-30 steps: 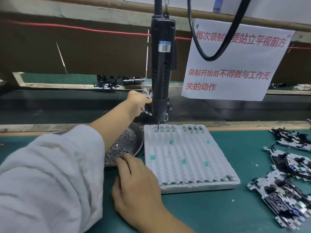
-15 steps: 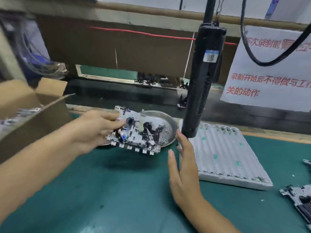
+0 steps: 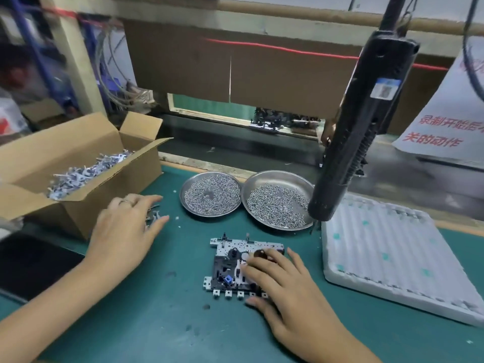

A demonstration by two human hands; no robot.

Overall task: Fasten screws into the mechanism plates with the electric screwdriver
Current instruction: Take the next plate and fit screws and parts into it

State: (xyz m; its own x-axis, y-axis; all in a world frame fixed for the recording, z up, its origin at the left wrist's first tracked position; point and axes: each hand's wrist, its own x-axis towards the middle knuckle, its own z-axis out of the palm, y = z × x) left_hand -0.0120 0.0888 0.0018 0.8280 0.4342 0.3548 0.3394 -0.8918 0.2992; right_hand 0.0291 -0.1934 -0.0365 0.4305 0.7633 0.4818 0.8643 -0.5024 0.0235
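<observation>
Mechanism plate set flat on the table, small parts being fetched before any screw goes in.

Nearest, the right hand (image 3: 284,286) lies on the mechanism plate (image 3: 230,268), its fingers (image 3: 255,273) spread flat and pressing rather than curled round it; the plate sits on the green table (image 3: 157,323), just in front of the 2 steel dishes of screws (image 3: 210,193). To the left, the left hand (image 3: 125,231) reaches with relaxed fingers over a few small metal pieces (image 3: 153,217) beside the open cardboard box (image 3: 78,179); I cannot tell if it grips any. The white foam tray (image 3: 387,255) lies to the right. Above the right-hand dish the electric screwdriver (image 3: 358,132) hangs untouched. To do this well, I judge, keep the plate pinned flat, seat the piece squarely over its hole, then bring the driver down upright.
</observation>
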